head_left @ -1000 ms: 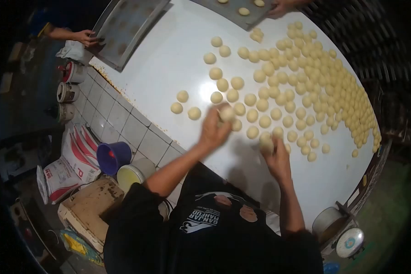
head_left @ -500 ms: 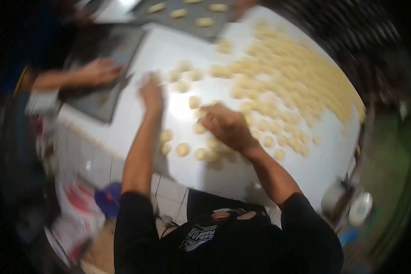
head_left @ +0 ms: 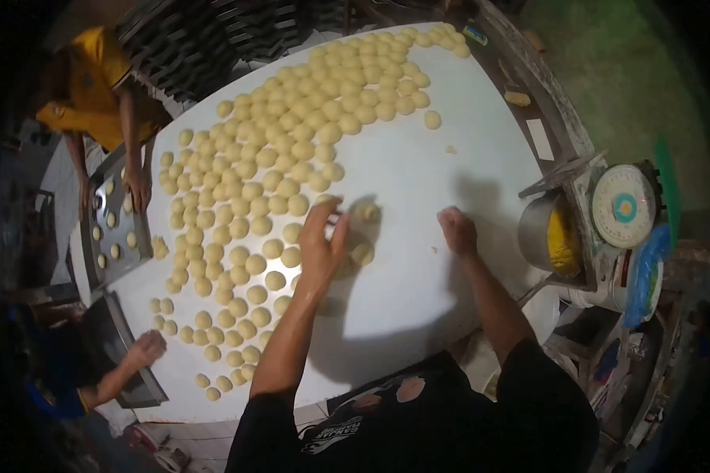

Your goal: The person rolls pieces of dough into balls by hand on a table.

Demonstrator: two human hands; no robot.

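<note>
Many round, pale yellow dough balls (head_left: 272, 205) lie on the white tabletop (head_left: 402, 292), spread over its left and far side. My left hand (head_left: 323, 244) is at the right edge of the spread, its thumb and fingers apart and curved, with dough balls close by. Just right of it, a few dough balls (head_left: 363, 252) lie partly in shadow. My right hand (head_left: 457, 231) is over the bare white surface farther right, its fingers curled in. Whether something is inside them is hidden. Small dough scraps (head_left: 450, 149) lie beyond it.
A metal pot (head_left: 538, 232) with yellow contents and a dial scale (head_left: 623, 206) stand at the right edge. Left, a person in orange (head_left: 102, 87) holds a tray (head_left: 95, 229) with dough pieces. Another person's hand (head_left: 144, 349) is near a dark tray (head_left: 126, 347).
The view has swung right, bringing the pot and scale fully into sight. My right hand has left the dough balls for the bare tabletop; my left hand is now beside the dough balls.
</note>
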